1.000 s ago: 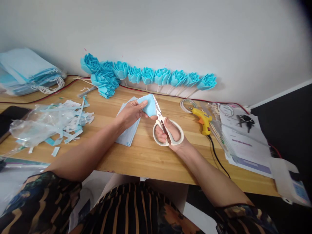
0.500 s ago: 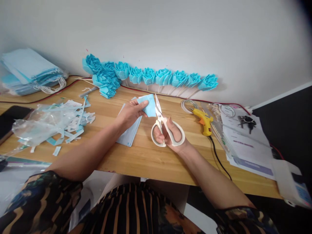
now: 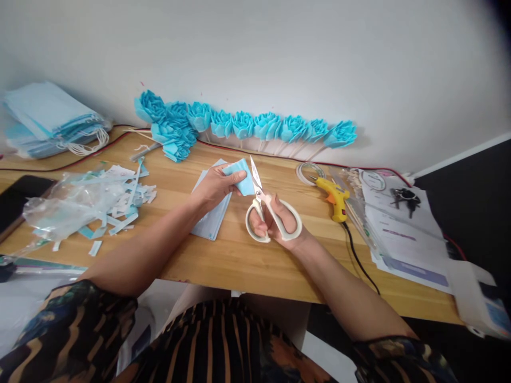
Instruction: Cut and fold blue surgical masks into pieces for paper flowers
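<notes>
Between the thumb and fingers of my left hand (image 3: 217, 187) is a small folded piece of blue fabric (image 3: 246, 183), like face-mask material. My right hand (image 3: 275, 223) grips white-handled scissors (image 3: 296, 226), fingers through the loops. Their blades point up and away from me, right beside the fabric's right edge; whether they touch it I cannot tell. Under my left hand, flat on the table, lies a stack of light blue face masks (image 3: 209, 223).
Blue fabric flowers (image 3: 267, 126) on sticks lean along the wall. Fabric scraps and a plastic bag (image 3: 74, 205) lie left, with a mask pile (image 3: 48, 114) behind. A yellow glue gun (image 3: 334, 197), keys (image 3: 406, 197) and papers (image 3: 399, 234) occupy the right.
The scissors' tips have shifted slightly left, closer along the fabric's edge. In my left hand the fabric has tilted, and my thumb sits a little further over it.
</notes>
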Demonstrator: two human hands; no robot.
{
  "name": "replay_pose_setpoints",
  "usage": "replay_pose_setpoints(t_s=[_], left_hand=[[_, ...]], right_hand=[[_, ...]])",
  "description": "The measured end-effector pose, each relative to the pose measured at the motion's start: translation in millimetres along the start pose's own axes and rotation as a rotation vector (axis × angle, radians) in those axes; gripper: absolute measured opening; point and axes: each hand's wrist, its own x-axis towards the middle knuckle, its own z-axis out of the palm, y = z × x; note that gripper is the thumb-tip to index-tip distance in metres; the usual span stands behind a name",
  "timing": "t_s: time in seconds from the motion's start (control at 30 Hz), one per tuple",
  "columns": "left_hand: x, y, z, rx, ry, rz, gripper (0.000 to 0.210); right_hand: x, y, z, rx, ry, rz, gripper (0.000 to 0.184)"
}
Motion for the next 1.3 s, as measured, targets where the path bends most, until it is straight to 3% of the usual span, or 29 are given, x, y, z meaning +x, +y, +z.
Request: replay_pose_setpoints(t_s=[0.13, 0.37, 0.7, 0.83, 1.3], left_hand=[[-1.5, 2.2, 2.0, 0.042, -0.063, -0.014, 0.042], [2.4, -0.4, -2.4, -0.02, 0.015, -0.017, 0.04], [-1.4, -1.6, 3.1, 0.028, -0.045, -0.008, 0.041], [-4.9, -5.5, 8.0, 0.089, -0.099, -0.067, 0.043], [-2.3, -8.8, 3.7, 0.03, -0.065, -0.093, 0.042]], right_hand=[[-0.4, -1.8, -1.2, -0.022, -0.027, 0.001, 0.059], [0.5, -4.3, 0.7, -0.012, -0.038, -0.007, 0.053], [1.4, -4.9, 2.4, -0.02, -0.076, -0.041, 0.059], [3.0, -4.2, 0.1, -0.021, -0.043, -0.031, 0.058], [2.7, 1.6, 3.1, 0.061, 0.042, -0.068, 0.054]])
